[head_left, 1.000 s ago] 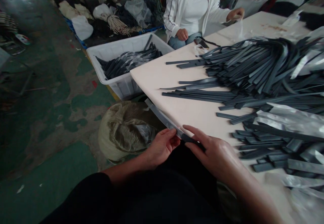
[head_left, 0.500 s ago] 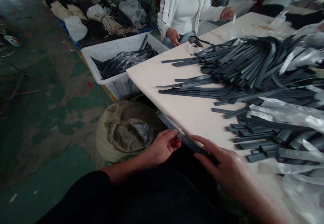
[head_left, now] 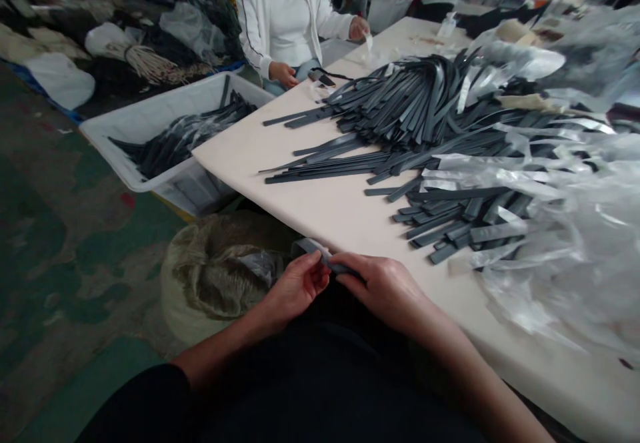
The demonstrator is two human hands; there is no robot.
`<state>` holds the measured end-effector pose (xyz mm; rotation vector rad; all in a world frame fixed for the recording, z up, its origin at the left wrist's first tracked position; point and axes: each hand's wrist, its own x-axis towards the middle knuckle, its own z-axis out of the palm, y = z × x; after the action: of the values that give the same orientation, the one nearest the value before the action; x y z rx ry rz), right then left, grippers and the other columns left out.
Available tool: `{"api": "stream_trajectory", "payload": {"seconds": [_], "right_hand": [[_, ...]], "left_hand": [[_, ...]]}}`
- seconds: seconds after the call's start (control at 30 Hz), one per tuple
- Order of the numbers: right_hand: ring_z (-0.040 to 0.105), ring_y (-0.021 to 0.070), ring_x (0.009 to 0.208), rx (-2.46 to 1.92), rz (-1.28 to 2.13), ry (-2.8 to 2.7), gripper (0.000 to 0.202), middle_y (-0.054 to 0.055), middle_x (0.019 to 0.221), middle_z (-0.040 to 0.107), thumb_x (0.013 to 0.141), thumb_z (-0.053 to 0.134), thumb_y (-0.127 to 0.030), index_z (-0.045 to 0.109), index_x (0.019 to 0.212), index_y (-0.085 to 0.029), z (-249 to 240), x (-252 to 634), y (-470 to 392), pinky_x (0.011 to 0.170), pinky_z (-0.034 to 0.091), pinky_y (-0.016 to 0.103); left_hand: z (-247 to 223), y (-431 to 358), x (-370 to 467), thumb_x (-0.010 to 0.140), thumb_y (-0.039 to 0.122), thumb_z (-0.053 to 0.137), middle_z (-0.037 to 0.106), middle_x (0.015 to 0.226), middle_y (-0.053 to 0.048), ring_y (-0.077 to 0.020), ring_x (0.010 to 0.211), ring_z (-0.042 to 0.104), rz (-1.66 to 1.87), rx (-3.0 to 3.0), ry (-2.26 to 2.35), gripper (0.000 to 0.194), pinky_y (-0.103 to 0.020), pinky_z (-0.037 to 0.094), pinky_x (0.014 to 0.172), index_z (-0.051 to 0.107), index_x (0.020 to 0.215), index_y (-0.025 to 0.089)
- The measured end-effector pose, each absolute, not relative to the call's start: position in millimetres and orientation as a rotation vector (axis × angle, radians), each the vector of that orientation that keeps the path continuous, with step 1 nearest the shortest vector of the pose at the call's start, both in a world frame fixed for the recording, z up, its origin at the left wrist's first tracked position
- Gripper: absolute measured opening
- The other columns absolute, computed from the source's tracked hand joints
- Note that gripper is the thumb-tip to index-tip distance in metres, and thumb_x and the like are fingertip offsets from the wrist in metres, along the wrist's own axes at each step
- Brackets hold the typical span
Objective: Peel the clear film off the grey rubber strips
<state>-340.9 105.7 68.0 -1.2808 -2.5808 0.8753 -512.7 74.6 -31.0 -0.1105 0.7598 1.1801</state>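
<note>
A dark grey flat strip [head_left: 305, 245] is held between my two hands beside the table's near edge. My left hand [head_left: 301, 281] pinches it between thumb and fingers. Close by on the right, my right hand [head_left: 377, 283] is closed round another part of the same strip, its fingers almost touching the left ones. Beyond my left hand the strip bends in a short loop. The rest of it is hidden by my right hand. On the table lie many similar grey strips [head_left: 400, 109], piled and fanned out with their ends toward me.
The pale tabletop [head_left: 320, 209] has a corner at left. Clear plastic wrap [head_left: 565, 243] covers its right side. A white bin [head_left: 150, 106] of strips stands past the corner, above an open woven sack [head_left: 180, 296]. A person in a white jacket [head_left: 285, 23] sits across.
My right hand has moved left along the strip, close to my left hand. The strip's far part now curls instead of lying straight. The view has turned right.
</note>
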Motion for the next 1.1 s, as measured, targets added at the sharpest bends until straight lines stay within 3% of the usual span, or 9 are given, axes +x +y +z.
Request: {"api": "stream_trajectory", "payload": {"seconds": [0.2,0.33,0.43,0.63,0.73,0.87,1.0,1.1], "right_hand": [[0.066,0.016,0.102,-0.849,1.193,-2.529,0.063,0.0,0.119,0.068,0.077,0.081,-0.035,0.054,0.133,-0.032,95,-302,92,0.085,0.05,0.021],[0.065,0.0134,0.095,-0.73,0.982,-2.45,0.037,0.003,0.109,0.068,0.093,0.056,-0.013,0.058,0.128,-0.027,83,-303,87,0.08,0.049,0.021],[0.065,0.0141,0.085,-0.747,0.735,-2.435,0.035,0.005,0.099,0.068,0.091,0.047,-0.008,0.065,0.116,-0.023,61,-318,94,0.073,0.05,0.023],[0.058,0.0214,0.118,-0.584,0.563,-2.523,0.025,0.01,0.133,0.061,0.093,0.051,-0.015,0.066,0.112,-0.021,23,-350,122,0.099,0.047,0.036],[0.063,0.0194,0.106,-0.515,0.649,-2.516,0.021,0.008,0.113,0.07,0.096,0.049,-0.018,0.064,0.11,-0.019,16,-359,127,0.097,0.047,0.034],[0.066,0.0175,0.083,-0.567,0.819,-2.435,0.023,0.005,0.09,0.072,0.099,0.044,-0.022,0.067,0.102,-0.02,29,-353,117,0.081,0.05,0.029],[0.068,0.0152,0.084,-0.704,1.068,-2.366,0.023,0.002,0.091,0.073,0.1,0.046,-0.027,0.068,0.099,-0.025,56,-326,101,0.08,0.05,0.023],[0.069,0.0159,0.085,-0.772,1.123,-2.289,0.028,0.003,0.089,0.074,0.101,0.042,-0.033,0.07,0.096,-0.026,59,-309,91,0.081,0.052,0.022]], "left_hand": [[-30,85,-527,0.087,0.013,0.064,0.069,0.065,-0.002,-0.01,0.053,0.062,1.222,-0.172,0.859,0.009,-0.018,0.052,0.049,0.069,0.08,0.012],[-33,85,-526,0.084,0.013,0.068,0.069,0.066,-0.002,-0.0101,0.054,0.062,1.207,-0.16,0.866,0.004,-0.018,0.051,0.05,0.069,0.08,0.013],[-41,81,-522,0.083,0.015,0.069,0.069,0.068,-0.002,-0.0096,0.055,0.062,1.171,-0.139,0.832,0.003,-0.018,0.052,0.052,0.07,0.084,0.013],[-58,76,-523,0.08,0.016,0.074,0.073,0.085,-0.004,-0.0117,0.068,0.067,1.158,-0.053,0.76,0.014,-0.021,0.054,0.062,0.069,0.093,0.012],[-54,74,-523,0.083,0.017,0.068,0.072,0.08,-0.004,-0.0132,0.068,0.067,1.19,-0.069,0.69,0.007,-0.023,0.055,0.063,0.069,0.086,0.011],[-51,78,-532,0.092,0.026,0.055,0.073,0.096,-0.014,-0.0203,0.082,0.071,1.233,-0.187,0.688,0.024,-0.029,0.058,0.07,0.067,0.101,0.007],[-61,95,-585,0.097,0.02,0.047,0.074,0.087,-0.014,-0.018,0.074,0.072,1.462,-0.29,0.89,0.025,-0.026,0.06,0.067,0.062,0.108,0.003],[-60,107,-644,0.099,0.013,0.036,0.073,0.078,-0.008,-0.0155,0.067,0.071,1.695,-0.33,0.984,0.028,-0.023,0.06,0.062,0.063,0.103,0.009]]}}
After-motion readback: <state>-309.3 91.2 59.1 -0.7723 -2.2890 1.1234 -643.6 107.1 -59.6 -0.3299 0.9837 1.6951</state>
